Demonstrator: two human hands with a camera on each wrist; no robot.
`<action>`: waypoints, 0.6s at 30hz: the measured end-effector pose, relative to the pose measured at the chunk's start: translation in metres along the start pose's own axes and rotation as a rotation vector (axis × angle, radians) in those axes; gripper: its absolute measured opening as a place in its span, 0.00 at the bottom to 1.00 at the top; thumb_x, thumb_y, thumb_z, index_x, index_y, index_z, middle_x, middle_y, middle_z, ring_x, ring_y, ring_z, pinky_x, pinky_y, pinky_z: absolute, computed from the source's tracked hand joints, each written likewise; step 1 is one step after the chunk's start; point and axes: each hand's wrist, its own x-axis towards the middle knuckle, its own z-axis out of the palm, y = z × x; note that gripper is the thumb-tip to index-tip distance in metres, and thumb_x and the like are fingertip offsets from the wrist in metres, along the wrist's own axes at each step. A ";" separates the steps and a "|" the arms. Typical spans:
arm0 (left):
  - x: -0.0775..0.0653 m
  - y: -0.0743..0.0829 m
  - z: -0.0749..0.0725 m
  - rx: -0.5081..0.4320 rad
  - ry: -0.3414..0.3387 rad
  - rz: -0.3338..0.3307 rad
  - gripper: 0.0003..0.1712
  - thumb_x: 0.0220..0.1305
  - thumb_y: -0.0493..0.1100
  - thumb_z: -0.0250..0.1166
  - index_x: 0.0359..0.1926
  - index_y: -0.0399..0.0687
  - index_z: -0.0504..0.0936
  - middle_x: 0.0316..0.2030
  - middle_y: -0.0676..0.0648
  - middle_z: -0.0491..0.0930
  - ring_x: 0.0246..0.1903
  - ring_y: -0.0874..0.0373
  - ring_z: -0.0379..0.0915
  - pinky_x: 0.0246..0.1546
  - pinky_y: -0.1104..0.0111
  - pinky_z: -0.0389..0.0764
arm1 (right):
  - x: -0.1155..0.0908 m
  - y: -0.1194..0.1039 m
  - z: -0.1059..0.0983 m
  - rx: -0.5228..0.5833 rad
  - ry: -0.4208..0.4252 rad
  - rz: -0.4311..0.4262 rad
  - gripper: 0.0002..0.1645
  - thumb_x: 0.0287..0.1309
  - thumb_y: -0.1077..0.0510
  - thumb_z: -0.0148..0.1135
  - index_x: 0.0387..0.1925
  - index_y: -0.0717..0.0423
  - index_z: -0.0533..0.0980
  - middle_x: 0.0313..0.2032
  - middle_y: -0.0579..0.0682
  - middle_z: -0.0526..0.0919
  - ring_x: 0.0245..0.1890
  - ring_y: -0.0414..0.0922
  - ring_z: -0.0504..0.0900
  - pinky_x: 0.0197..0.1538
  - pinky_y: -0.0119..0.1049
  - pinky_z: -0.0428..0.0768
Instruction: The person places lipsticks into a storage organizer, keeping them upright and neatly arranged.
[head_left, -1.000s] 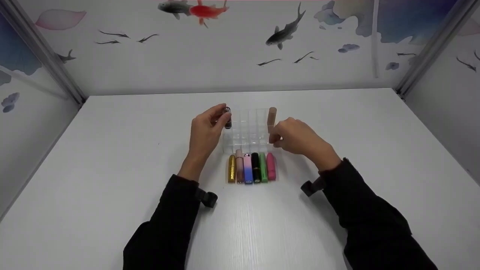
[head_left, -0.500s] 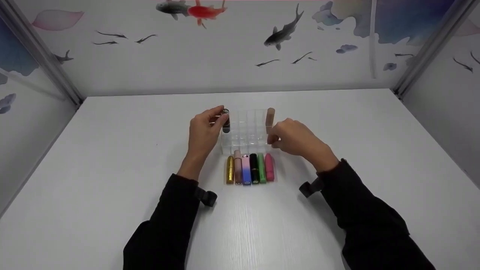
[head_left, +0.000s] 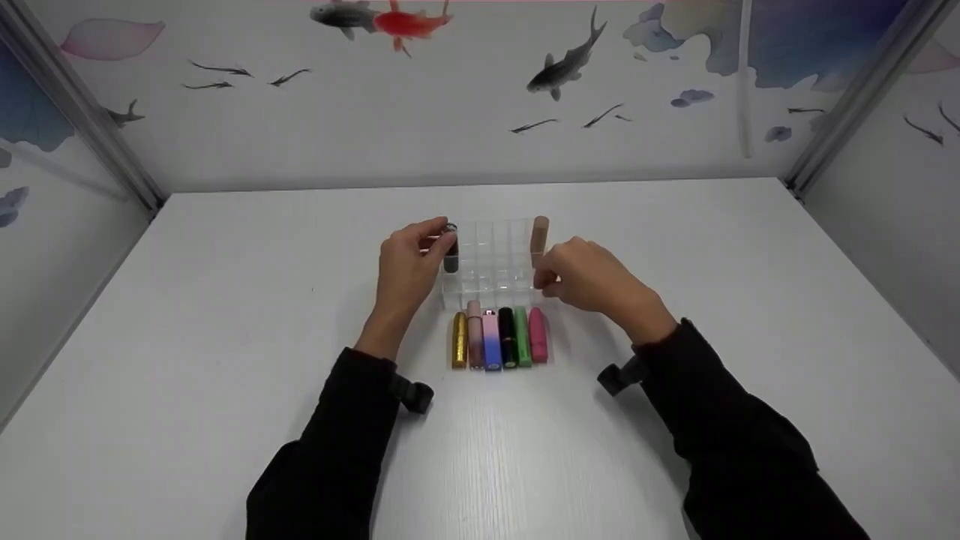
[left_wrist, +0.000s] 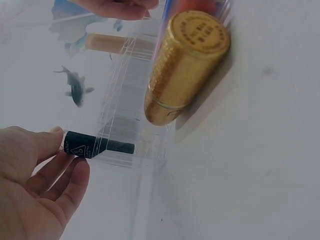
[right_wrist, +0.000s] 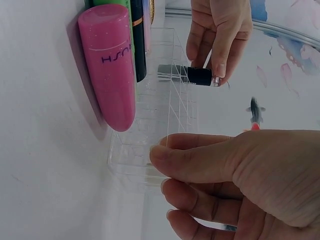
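A clear lipstick organizer [head_left: 495,281] with a grid of compartments stands mid-table. My left hand [head_left: 409,259] pinches a black lipstick tube [left_wrist: 82,145] by its upper end, between thumb and fingers. The tube's lower part is inside a compartment at the organizer's back left, seen through the clear walls. At the right side, my right hand [head_left: 589,274] has curled fingers, with thumb and forefinger pinching the organizer's rim. A beige lipstick tube [head_left: 539,236] stands upright in the back right compartment, its lower part overlapped by the right hand in the head view.
Along the organizer's front lies a row of lipsticks: gold [head_left: 459,341], dusty pink [head_left: 475,336], pink-and-blue [head_left: 491,341], black [head_left: 508,337], green [head_left: 523,337] and bright pink [head_left: 538,336]. White panels with painted fish [head_left: 566,64] enclose the white table [head_left: 225,315].
My left hand has lowered the black lipstick tube further into the back left compartment. The right hand keeps its place at the organizer's right side.
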 end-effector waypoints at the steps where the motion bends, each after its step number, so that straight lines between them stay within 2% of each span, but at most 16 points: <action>1: 0.000 0.000 0.000 0.001 0.000 0.001 0.19 0.64 0.44 0.61 0.55 0.45 0.79 0.44 0.48 0.83 0.42 0.60 0.79 0.48 0.70 0.79 | 0.000 0.000 0.000 0.000 0.000 0.000 0.08 0.51 0.64 0.68 0.35 0.56 0.85 0.33 0.49 0.87 0.36 0.44 0.84 0.41 0.40 0.81; 18: -0.001 -0.001 -0.002 -0.010 0.001 0.009 0.18 0.64 0.44 0.62 0.54 0.46 0.79 0.47 0.47 0.82 0.43 0.59 0.80 0.48 0.70 0.79 | 0.000 -0.001 0.001 -0.016 -0.003 0.011 0.08 0.51 0.63 0.68 0.36 0.55 0.85 0.33 0.49 0.87 0.34 0.43 0.83 0.40 0.39 0.81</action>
